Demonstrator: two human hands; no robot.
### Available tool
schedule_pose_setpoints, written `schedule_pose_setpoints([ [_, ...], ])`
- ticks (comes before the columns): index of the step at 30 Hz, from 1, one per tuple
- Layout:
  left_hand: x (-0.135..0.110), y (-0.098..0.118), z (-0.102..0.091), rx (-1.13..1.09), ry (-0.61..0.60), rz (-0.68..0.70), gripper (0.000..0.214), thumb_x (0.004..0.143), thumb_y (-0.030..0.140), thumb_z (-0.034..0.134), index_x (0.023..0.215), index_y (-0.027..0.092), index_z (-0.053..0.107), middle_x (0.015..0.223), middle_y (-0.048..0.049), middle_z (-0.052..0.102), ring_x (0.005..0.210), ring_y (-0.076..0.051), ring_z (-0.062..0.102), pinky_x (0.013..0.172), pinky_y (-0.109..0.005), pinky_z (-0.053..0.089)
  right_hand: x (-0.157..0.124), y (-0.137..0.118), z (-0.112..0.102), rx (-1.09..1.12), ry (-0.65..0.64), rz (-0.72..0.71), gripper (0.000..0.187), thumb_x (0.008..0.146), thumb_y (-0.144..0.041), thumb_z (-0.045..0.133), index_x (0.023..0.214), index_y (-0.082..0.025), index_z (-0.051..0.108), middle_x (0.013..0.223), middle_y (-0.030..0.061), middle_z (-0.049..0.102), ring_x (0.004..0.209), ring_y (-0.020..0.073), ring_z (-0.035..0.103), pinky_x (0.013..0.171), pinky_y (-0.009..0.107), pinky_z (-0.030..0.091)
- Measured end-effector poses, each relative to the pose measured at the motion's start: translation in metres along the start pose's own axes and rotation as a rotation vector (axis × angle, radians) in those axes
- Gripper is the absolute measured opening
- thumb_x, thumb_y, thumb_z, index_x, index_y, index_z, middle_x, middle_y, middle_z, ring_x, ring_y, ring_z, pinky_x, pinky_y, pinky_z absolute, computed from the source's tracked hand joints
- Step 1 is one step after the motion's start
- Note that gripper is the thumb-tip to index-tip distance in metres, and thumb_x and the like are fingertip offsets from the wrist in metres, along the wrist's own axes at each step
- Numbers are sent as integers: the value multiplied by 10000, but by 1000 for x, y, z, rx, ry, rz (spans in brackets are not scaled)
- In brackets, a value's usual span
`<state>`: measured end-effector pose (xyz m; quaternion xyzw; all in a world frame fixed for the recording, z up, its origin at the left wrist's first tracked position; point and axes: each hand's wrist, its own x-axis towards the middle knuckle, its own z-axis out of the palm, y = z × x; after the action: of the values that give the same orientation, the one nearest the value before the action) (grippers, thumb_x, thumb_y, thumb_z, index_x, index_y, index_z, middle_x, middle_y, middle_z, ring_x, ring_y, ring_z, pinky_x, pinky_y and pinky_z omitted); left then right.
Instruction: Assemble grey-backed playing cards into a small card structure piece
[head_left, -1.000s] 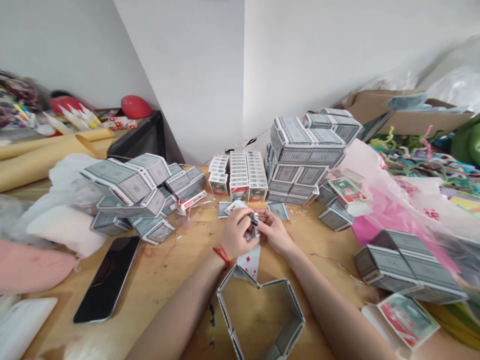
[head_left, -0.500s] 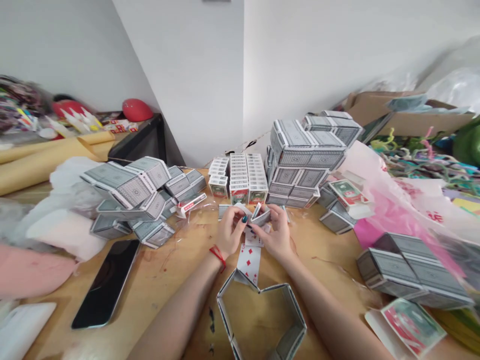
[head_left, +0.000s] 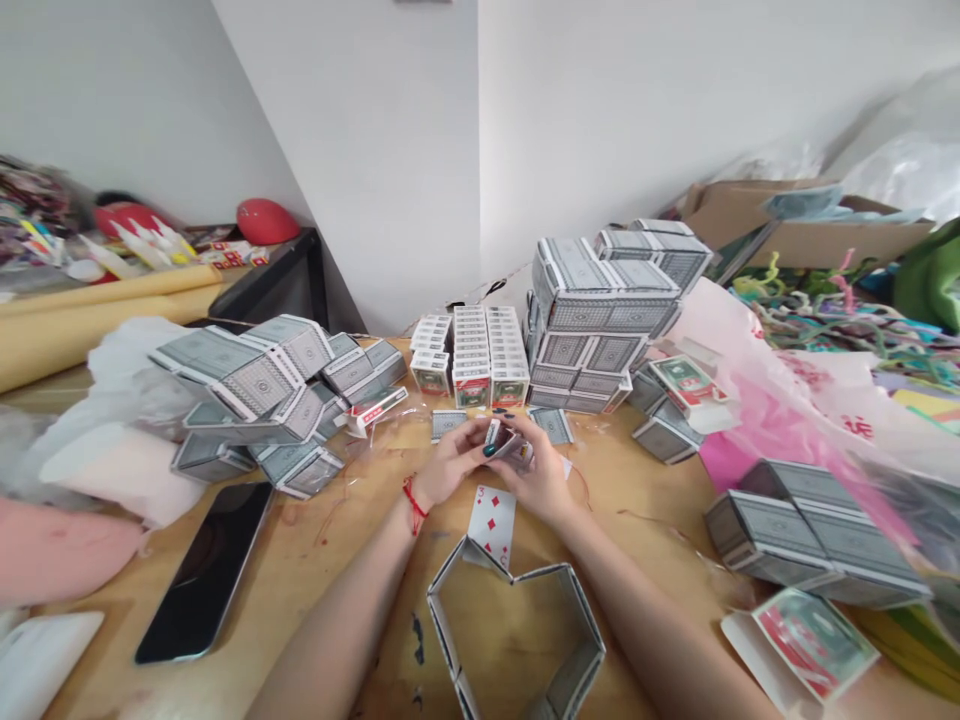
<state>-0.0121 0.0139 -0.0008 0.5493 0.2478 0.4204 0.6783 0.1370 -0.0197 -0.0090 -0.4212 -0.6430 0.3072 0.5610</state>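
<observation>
Both hands meet at the middle of the table around some folded playing cards (head_left: 507, 444). My left hand (head_left: 454, 466) pinches them from the left, its thumb on the near side. From the other side my right hand (head_left: 538, 472) grips them with bent fingers, which hide much of the cards. Below lies a face-up diamond card (head_left: 491, 520). Its lower end reaches a heart-shaped frame of joined cards (head_left: 441, 632) standing on edge between my forearms. Face-down cards lie just beyond, one on the left (head_left: 445, 424) and one on the right (head_left: 556, 426).
Rows of card boxes (head_left: 471, 350) stand at the back, beside a tall stack of card-built blocks (head_left: 577, 310). More blocks (head_left: 262, 375) are piled left, above a phone (head_left: 206, 572). Right lie further blocks (head_left: 795, 545), an opened card box (head_left: 814, 640) and pink plastic (head_left: 739, 400).
My hands have closed in around the cards, which are now folded tighter and turned. A card that lay beneath my hands no longer shows there. The view has shifted slightly.
</observation>
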Motion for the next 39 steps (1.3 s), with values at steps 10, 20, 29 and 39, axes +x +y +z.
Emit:
schedule_pose_setpoints([
  [10,4,-5,-3,80,156,132,512,656,240,702,1120,194,491,1212,-122,523,1089,-238,523,942,-409,419,14,9,-6,274,177,245,540,632,-281,723,1119,-264,491,1003,59,553,941,206,542,828,380,465],
  [20,1,-10,0,324,88,166,568,693,243,667,1209,181,440,1284,-140,467,1170,-245,464,1010,-436,367,19,-2,-16,568,-54,383,482,589,-281,744,1031,-251,552,952,30,597,797,162,564,727,302,476],
  [29,0,-7,2,524,96,142,539,705,225,652,1204,179,454,1243,-134,504,1125,-241,502,962,-440,408,18,3,-20,645,-76,399,528,548,-219,767,1033,-254,562,883,15,595,755,151,549,691,284,468],
  [39,-3,-6,3,935,225,337,542,674,154,652,1180,210,468,1195,-104,527,1127,-236,487,943,-433,416,16,6,-10,706,-21,533,318,668,-328,683,971,-237,656,859,13,642,620,115,528,552,248,439],
])
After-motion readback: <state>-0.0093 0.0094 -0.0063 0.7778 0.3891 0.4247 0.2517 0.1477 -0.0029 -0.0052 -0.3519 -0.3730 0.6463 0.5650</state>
